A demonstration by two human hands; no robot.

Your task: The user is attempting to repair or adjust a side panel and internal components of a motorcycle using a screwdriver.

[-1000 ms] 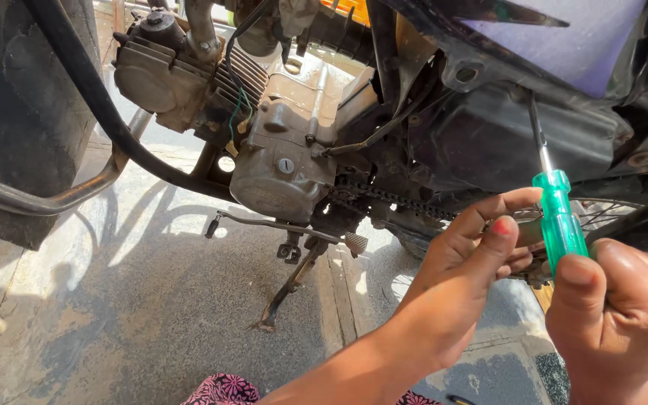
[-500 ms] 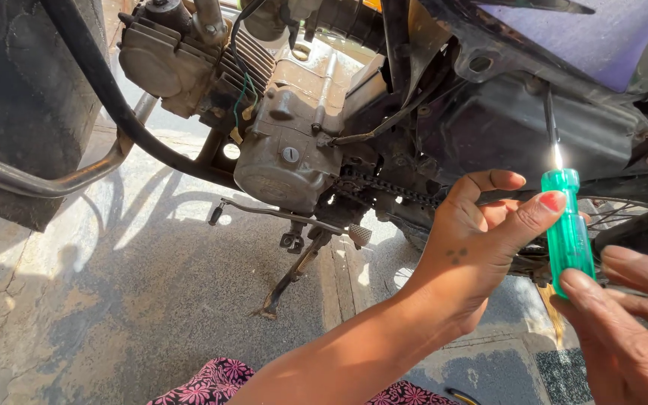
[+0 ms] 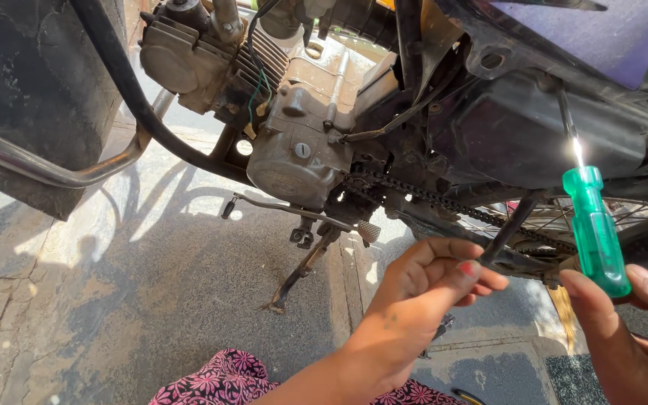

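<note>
Pinching translucent green plastic screwdriver (image 3: 595, 229), right hand (image 3: 631, 337) grip clamped on handle; left hand (image 3: 421, 304) grip loosely curled, empty

Harsh sun from upper left; hard shadows on pavement (image 3: 114, 300); glare on screwdriver shaft (image 3: 577, 150); pic sharp.

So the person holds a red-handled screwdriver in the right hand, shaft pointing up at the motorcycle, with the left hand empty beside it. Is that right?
Not quite: the handle is green, not red, as the head view shows. The right hand holds the green-handled screwdriver with its shaft pointing up toward the motorcycle, and the left hand beside it looks empty.
</note>
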